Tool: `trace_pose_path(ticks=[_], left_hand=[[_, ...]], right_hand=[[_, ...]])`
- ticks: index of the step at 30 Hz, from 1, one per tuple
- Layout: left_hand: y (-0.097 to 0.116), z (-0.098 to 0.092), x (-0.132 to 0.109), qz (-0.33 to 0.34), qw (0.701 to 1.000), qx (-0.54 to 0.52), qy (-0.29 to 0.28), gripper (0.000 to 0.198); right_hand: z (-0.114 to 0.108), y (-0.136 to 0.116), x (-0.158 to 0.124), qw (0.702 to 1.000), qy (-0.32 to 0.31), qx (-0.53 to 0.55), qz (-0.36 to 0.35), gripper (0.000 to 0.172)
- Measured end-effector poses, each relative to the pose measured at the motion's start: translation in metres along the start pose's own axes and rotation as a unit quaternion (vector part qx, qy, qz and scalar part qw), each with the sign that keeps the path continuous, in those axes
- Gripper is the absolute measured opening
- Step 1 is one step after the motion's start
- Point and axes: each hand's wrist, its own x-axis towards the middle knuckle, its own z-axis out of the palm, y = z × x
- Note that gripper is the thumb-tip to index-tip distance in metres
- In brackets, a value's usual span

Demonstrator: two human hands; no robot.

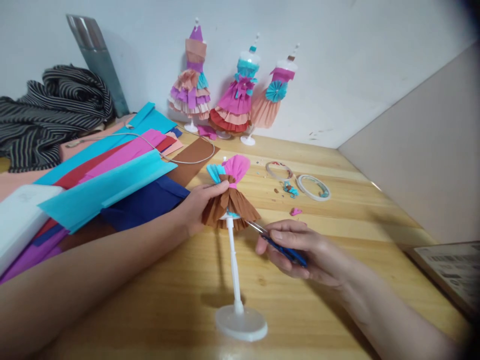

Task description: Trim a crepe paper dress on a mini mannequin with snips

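Observation:
A small dress form on a white stand (232, 260) wears a brown pleated paper skirt (232, 202) with a pink and turquoise top (237, 167). My left hand (200, 202) is closed on the paper dress from the left, the thumb pressed at its waist and the other fingers mostly hidden behind. In my right hand (292, 245) is a pair of scissors (279, 244) with blue handles. Their metal blades point left, and the tips reach the lower right edge of the brown skirt. The stand's round base rests on the wooden table, tilted slightly.
Crepe paper sheets (108, 187) in several colours pile up on the left, with a grey cable (187, 162) across them. Three dressed forms (245, 95) stand along the wall. Tape rolls (314, 187) and paper scraps (290, 190) lie right of centre. A framed board (450, 270) is far right.

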Motion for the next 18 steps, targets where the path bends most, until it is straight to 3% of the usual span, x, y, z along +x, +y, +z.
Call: trace_pose_path(ticks=[6,9,11,14,18], left_hand=[[0.001,0.0,0.0,0.001,1.0,0.003,-0.009,0.032],[0.0,-0.001,0.001,0.016,1.0,0.008,-0.006,0.029],[-0.001,-0.002,0.001,0.023,1.0,0.008,-0.007,0.027],[-0.003,-0.004,0.001,0.024,0.999,0.008,-0.019,0.026],[-0.003,-0.004,-0.001,0.028,0.998,0.017,-0.053,0.032]], right_hand=[[0.0,0.011,0.007,0.998,-0.046,0.002,-0.036,0.039],[0.003,0.014,0.004,0.984,0.015,-0.113,-0.138,0.039],[0.006,0.014,0.0,0.936,0.095,-0.231,-0.248,0.033],[0.012,0.013,-0.005,0.829,0.179,-0.381,-0.368,0.02],[0.017,0.015,-0.005,0.726,0.183,-0.509,-0.425,0.038]])
